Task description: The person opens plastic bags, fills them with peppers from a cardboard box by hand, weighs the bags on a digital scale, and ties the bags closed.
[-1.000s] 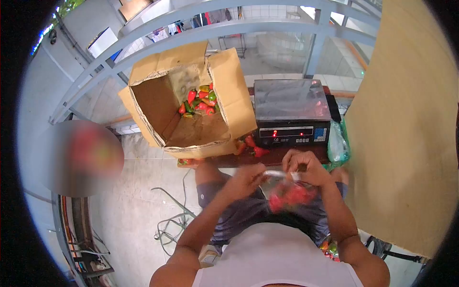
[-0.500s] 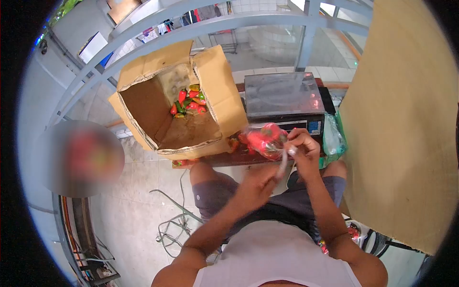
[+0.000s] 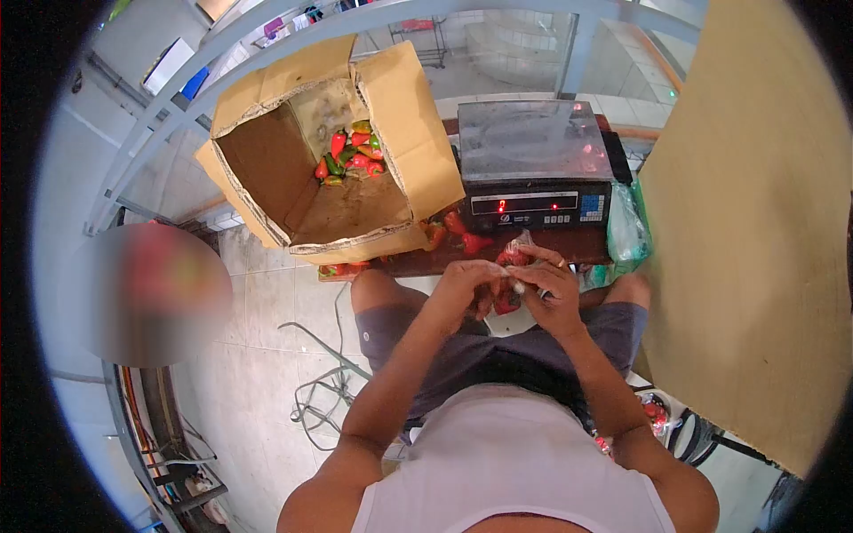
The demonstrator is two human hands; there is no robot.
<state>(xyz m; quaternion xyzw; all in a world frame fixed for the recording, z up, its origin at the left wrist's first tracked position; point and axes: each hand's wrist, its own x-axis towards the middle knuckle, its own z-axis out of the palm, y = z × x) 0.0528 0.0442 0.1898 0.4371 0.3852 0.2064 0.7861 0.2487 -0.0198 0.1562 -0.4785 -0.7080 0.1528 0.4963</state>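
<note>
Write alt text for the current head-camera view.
A person's bare left hand and right hand pinch together at a clear plastic bag of red peppers. Beyond them, an open cardboard box holding red and green peppers sits left of a digital scale with a lit red display.

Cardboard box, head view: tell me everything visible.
The cardboard box is tan and looks corrugated, its flaps spread outward, the inner edges ragged. Its opening faces the camera, showing a shadowed left wall and blotchy stains inside. Red and green peppers lie in it, mostly toward the right. It appears to rest on the dark brown bench, left of the scale; whether the two touch is unclear. Neither the left hand nor the right hand touches it.
</note>
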